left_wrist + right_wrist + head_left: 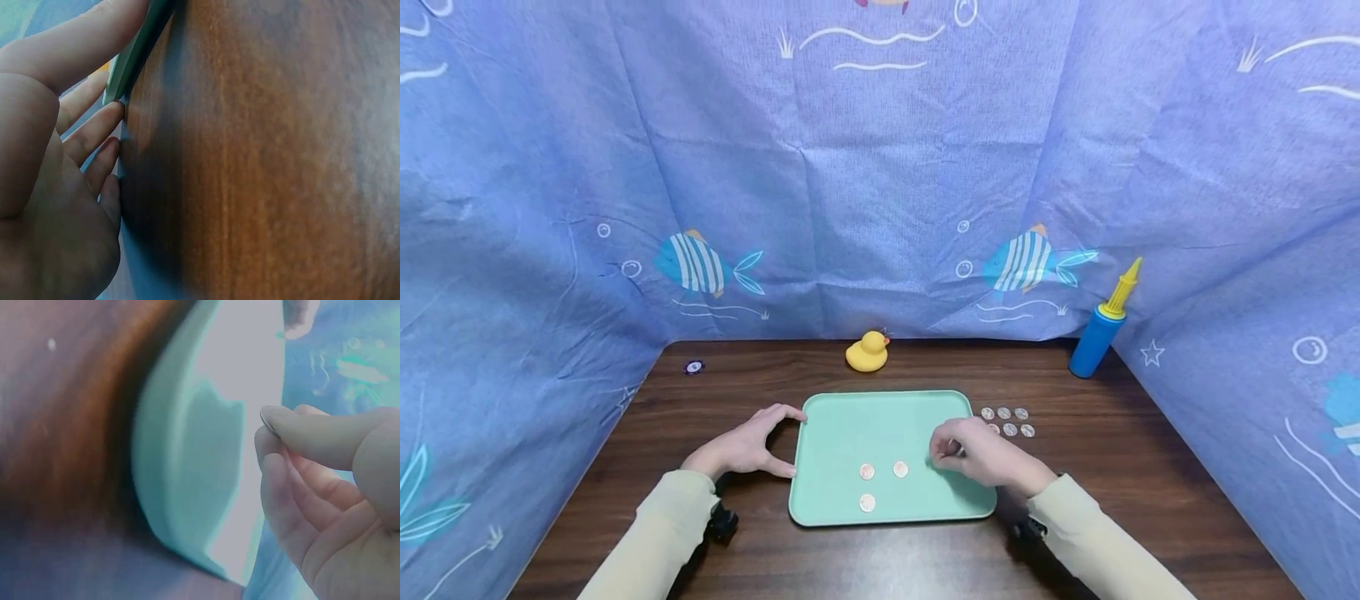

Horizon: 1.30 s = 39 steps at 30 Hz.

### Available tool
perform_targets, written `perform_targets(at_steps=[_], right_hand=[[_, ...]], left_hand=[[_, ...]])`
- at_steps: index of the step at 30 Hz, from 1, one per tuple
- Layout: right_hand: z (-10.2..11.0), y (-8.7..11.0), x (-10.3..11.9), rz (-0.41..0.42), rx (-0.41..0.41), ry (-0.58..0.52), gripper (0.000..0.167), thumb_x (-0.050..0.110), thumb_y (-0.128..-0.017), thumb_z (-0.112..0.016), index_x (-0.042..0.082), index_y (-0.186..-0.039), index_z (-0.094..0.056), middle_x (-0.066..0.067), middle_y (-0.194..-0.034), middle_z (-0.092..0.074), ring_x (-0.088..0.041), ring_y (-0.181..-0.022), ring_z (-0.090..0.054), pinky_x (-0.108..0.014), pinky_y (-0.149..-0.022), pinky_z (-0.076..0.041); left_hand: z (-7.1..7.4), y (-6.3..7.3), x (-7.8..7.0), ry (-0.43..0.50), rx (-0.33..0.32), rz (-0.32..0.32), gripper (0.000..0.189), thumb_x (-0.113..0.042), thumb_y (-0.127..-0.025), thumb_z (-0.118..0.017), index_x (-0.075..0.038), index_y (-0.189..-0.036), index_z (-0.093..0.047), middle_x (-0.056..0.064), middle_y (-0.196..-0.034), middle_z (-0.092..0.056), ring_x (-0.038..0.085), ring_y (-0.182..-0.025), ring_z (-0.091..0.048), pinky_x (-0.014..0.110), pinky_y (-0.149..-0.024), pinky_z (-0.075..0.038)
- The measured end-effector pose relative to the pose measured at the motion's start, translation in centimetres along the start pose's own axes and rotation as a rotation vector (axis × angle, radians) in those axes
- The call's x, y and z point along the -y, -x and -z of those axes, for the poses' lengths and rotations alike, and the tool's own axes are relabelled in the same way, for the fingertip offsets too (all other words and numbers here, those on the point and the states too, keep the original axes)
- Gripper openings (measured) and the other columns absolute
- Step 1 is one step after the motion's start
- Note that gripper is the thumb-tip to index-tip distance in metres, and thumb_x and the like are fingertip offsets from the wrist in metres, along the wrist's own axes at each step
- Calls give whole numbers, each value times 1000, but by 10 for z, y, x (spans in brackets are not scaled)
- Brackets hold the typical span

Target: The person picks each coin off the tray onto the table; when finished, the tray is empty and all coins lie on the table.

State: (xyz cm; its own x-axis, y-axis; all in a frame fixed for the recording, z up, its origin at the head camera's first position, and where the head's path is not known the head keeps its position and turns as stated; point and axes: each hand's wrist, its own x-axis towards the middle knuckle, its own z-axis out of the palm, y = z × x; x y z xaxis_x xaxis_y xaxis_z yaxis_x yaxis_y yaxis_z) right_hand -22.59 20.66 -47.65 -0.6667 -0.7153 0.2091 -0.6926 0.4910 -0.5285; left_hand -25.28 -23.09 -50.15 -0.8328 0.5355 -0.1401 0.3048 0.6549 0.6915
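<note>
My right hand (pixel 973 450) is over the right part of the mint-green tray (pixel 842 417). Thumb and forefinger pinch a coin (pixel 269 422), whose thin edge shows in the right wrist view. In the tray lie three coins: one coin (pixel 867 472) at the left, a second coin (pixel 900 469) beside it and a third coin (pixel 867 502) nearer the front rim. My left hand (pixel 748 442) rests against the tray's left edge, thumb and fingers spread apart along it.
Several coins (pixel 1003 413) lie in rows right of the tray, partly behind the right hand. A rubber duck (pixel 868 353) sits behind the tray. A poker chip (pixel 694 367) lies back left; a blue and yellow hand pump (pixel 1097 337) stands back right.
</note>
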Motion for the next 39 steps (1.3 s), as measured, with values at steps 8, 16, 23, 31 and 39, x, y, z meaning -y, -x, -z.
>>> perform_targets(at_steps=[8,16,23,31,39], right_hand=[[29,22,-11,-98,-60,-8,12,6,-92,-81,16,-95,-75,10,-89,-71,-2,-81,-67,-27,-73,-58],[41,49,-29,-154,-146,18,16,5,-89,-83,17,-92,-73,11,-85,-70,-3,-79,-66,-27,-72,-58],[41,68,-41,-235,-151,87,17,3,-88,-83,16,-87,-72,14,-79,-67,0,-76,-60,-26,-68,-53],[36,73,-46,-320,-120,74,20,6,-87,-85,18,-84,-70,11,-79,-68,-1,-72,-63,-27,-67,-53],[32,71,-48,-353,-125,115,18,9,-88,-84,18,-84,-70,12,-80,-68,0,-72,-62,-28,-67,-53]], left_hand=[[0,-1,1,11,-12,-21,83,-44,-80,-92,-18,-148,-51,9,-156,-45,38,-151,-31,64,-118,-29],[1,0,-1,7,-8,-13,83,-44,-80,-92,-19,-148,-51,9,-157,-44,39,-152,-30,65,-118,-29],[0,0,0,9,-7,-12,83,-44,-81,-92,-19,-148,-50,9,-157,-44,38,-152,-29,65,-118,-29],[2,0,0,14,-8,-10,83,-44,-81,-92,-20,-148,-51,9,-157,-44,39,-152,-29,65,-118,-29],[1,-1,1,4,-5,-14,83,-45,-81,-92,-20,-148,-50,9,-157,-44,38,-152,-30,64,-118,-29]])
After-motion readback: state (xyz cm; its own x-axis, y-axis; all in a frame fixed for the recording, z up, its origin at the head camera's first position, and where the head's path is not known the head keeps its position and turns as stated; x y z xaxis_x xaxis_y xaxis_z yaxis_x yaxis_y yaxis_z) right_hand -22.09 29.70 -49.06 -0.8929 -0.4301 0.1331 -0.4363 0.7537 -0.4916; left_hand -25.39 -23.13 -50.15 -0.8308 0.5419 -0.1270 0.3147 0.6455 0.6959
